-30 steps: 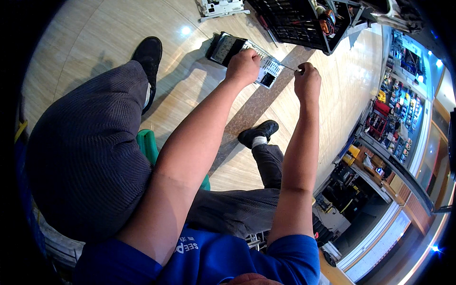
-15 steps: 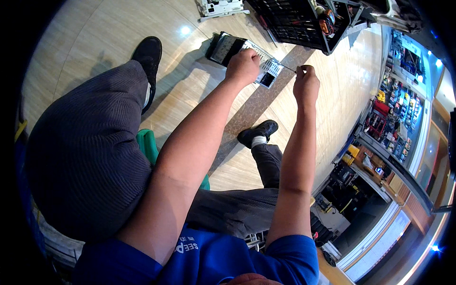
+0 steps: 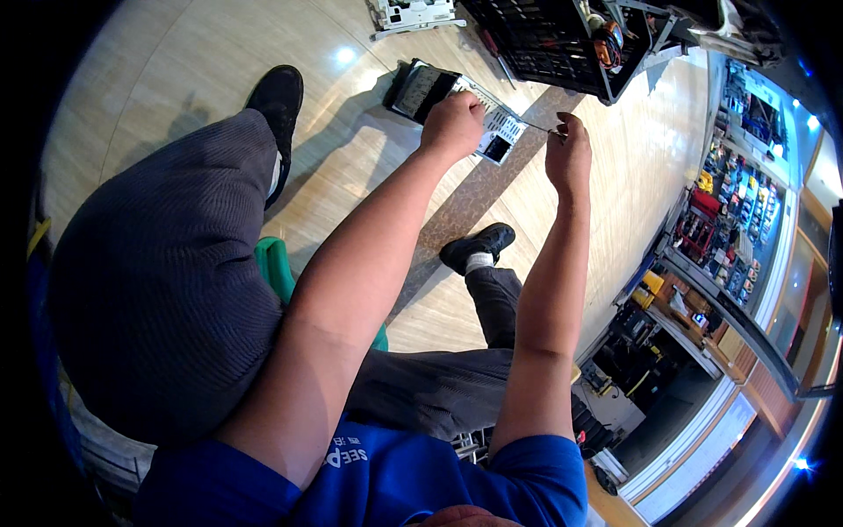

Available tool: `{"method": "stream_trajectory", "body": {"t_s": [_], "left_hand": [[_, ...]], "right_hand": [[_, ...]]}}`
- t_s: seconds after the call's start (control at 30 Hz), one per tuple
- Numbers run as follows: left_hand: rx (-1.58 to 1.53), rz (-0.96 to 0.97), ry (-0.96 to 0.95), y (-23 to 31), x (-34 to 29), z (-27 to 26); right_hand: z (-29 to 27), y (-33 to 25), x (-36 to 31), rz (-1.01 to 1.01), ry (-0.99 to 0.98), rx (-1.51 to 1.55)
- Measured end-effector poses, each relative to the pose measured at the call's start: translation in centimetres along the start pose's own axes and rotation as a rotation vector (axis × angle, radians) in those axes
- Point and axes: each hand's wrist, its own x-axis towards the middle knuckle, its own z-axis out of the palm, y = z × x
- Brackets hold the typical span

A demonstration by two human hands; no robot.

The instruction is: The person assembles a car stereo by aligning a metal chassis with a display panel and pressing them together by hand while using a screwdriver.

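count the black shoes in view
2. The left shoe is on the floor, left of the perforated metal case; the right shoe is below the case in the picture. The dark clutter at right could hide more.

Casing (image 3: 493,123) on floor (image 3: 211,53), before crate (image 3: 546,46)

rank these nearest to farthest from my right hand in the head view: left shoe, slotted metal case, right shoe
From the right hand:
1. slotted metal case: just left, partly covered by the left hand.
2. right shoe: lower in the picture, leftward.
3. left shoe: far over on the left side.
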Motion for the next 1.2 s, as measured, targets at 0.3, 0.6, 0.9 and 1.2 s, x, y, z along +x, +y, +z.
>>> {"method": "stream_trajectory", "body": {"t_s": [0.3,0.6,0.9,1.2], "left_hand": [[-0.001,0.002,-0.013,-0.1,0.0,0.0],[0.02,-0.032,-0.043,0.1,0.0,-0.1],[0.028,0.03,-0.021,-1.5,0.9,0.6],[0.007,0.058,0.017,-2.4,1.1,1.2]], "right_hand": [[0.5,0.2,0.0,-0.038,0.058,-0.026],[0.8,0.1,-0.4,0.009,0.098,-0.025],[0.7,-0.4,-0.1,0.182,0.081,-0.09],[0.4,-1.1,-0.7,0.271,0.01,-0.079]]}}
